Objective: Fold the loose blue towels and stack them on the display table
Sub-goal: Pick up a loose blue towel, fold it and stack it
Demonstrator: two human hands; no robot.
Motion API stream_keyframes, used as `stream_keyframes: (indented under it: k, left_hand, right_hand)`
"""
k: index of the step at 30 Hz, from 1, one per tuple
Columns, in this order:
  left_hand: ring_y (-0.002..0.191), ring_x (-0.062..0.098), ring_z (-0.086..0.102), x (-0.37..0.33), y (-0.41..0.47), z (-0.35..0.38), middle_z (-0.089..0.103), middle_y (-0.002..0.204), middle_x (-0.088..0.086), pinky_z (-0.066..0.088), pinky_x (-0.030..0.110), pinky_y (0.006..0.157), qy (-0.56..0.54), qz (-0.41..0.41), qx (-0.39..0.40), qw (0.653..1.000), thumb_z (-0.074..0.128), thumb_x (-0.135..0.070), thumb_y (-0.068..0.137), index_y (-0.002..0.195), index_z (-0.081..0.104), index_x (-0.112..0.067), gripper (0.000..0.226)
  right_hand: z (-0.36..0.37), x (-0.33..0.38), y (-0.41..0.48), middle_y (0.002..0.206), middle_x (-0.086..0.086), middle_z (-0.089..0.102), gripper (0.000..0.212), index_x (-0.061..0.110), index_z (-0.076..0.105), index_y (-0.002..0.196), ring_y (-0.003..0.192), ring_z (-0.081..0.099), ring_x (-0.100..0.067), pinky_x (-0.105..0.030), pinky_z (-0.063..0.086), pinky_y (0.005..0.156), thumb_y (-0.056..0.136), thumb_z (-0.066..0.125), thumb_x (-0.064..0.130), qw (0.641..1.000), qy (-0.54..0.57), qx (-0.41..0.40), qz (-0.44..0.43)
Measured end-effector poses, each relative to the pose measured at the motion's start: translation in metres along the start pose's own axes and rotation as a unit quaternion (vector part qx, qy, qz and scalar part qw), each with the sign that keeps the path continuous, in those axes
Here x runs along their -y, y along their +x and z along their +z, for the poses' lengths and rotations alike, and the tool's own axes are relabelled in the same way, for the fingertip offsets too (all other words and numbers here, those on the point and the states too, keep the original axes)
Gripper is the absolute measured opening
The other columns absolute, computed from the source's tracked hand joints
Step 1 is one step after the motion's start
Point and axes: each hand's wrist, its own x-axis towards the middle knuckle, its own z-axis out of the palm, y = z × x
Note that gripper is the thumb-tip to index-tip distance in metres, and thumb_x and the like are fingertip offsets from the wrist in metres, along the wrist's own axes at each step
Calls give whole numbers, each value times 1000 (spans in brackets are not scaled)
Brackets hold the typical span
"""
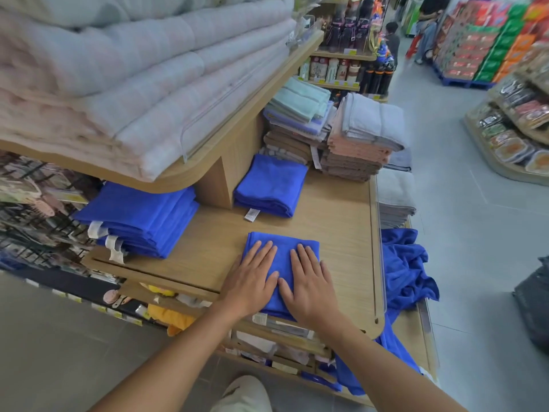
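Head view. A folded blue towel [282, 248] lies near the front edge of the wooden bench [335, 233]. Both hands rest flat on it, side by side, palms down. The left hand [252, 281] covers the towel's left half and the right hand [309, 283] its right half. The fingers of each are straight and slightly spread, pressing on the cloth and gripping nothing. The thumbs lie close together over the towel's middle.

Behind it, well apart, a second folded blue towel [271, 185] sits against the upright wooden panel, with a white label [252, 215] lying at its front edge. To the left, a thicker stack of folded blue towels [142, 221] lies partly under the upper shelf [208, 162], with pale tags hanging from its near side. A heap of loose blue towels [404, 269] lies off the bench's right edge, beyond a clear plastic lip, and spills downward.

The upper shelf carries thick folded bedding [148, 84] in pale pink and grey. At the back of the bench stand piles of folded towels [362, 144] in grey, pink, brown and mint. A lower pile of grey towels [395, 194] sits to the right of them. Farther off, a grey tiled floor [460, 203] runs between stocked store shelves.
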Motion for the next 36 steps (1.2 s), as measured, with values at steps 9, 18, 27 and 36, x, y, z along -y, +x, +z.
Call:
stream_keyframes:
  k: [9, 18, 27, 36]
  left_hand:
    - [156, 6, -4, 3, -2, 1, 7, 169, -13, 17, 41, 126, -21, 0, -36, 999, 15, -56, 101, 162, 17, -25, 69]
    - [155, 9, 7, 7, -6, -3, 8, 169, -2, 12, 29, 125, -288, -47, -164, 942, 63, -25, 97, 162, 8, -19, 85]
    - [106, 24, 72, 22, 10, -62, 73, 121, 12, 60, 31, 78, -776, -181, 42, 603, 81, -34, 72, 122, 66, -12, 57]
    - [96, 26, 74, 39, 137, -141, 75, 114, 9, 62, 38, 77, -840, -222, -38, 494, 77, -27, 81, 107, 80, -19, 27]
  right_hand:
    - [-34, -2, -3, 143, -3, 57, 75, 16, 29, 155, 120, 59, -22, -30, 47, 90, 95, 58, 51, 951, 250, -78, 164]
    - [-50, 8, 19, 85, 5, 78, 21, 20, 71, 100, 72, 75, -7, -20, 55, 55, 82, 82, 21, 794, 556, 84, 232]
    - [-111, -3, 64, 110, -9, 78, 36, 16, 75, 107, 101, 76, -27, -39, 62, 80, 72, 86, 18, 741, 661, 71, 94]
    - [-157, 1, 221, 114, -8, 77, 37, 16, 69, 121, 99, 76, -26, -37, 62, 74, 85, 80, 15, 660, 736, 43, 147]
